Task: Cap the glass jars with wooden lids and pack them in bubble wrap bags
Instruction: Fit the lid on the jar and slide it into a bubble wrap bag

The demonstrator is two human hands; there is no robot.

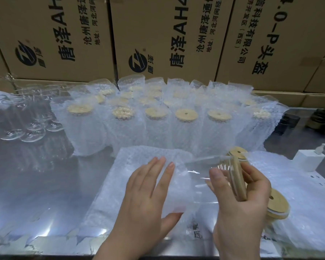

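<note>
On the bag pile [139, 162], left hand [148, 192] pinching a bag; right hand [238, 199] gripping capped jar [223, 177], seemingly entering it.

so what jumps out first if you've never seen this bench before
Probably the rows of bagged jars across the back, their wooden lids showing through the bubble wrap. Then the hands in front: the left hand holds a bubble wrap bag while the right hand holds a capped glass jar on its side.
</note>
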